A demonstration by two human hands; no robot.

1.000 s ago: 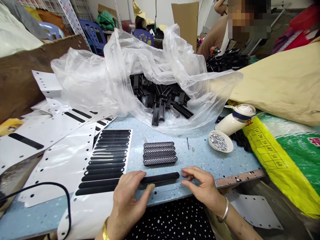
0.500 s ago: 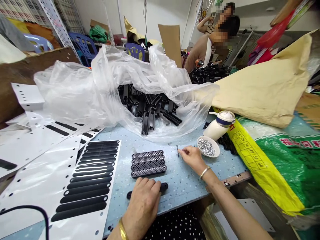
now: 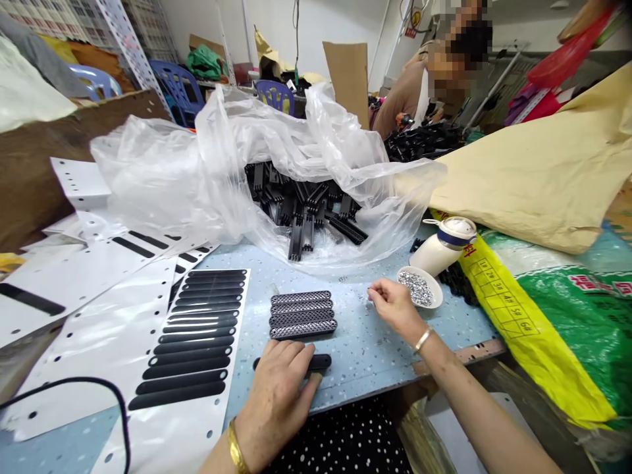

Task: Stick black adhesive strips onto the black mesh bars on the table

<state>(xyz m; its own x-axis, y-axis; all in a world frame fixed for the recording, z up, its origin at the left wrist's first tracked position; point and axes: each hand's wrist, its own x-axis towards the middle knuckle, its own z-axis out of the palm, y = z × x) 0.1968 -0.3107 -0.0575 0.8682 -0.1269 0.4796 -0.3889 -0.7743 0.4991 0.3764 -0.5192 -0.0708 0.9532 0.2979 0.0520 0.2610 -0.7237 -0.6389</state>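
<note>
My left hand [image 3: 279,385] lies flat over a black rounded strip [image 3: 320,361] near the table's front edge and holds it down; only the strip's ends show. Just behind it lie several black grid-patterned bars [image 3: 302,314] side by side. My right hand [image 3: 392,306] is out to the right of them. Its fingertips are pinched together on the table, seemingly on a thin dark pin, right beside a small white dish of tiny metal pieces [image 3: 419,288].
A white backing sheet with rows of black strips [image 3: 197,336] lies at left, with more sheets behind it. A clear plastic bag of black parts [image 3: 306,210] fills the table's back. A white bottle [image 3: 444,247] and a yellow-green sack [image 3: 553,309] are at right. Another person [image 3: 409,92] works behind.
My right hand left the black strip's right end and reached to the thin pin by the dish. My left hand slid over the strip and covers most of it.
</note>
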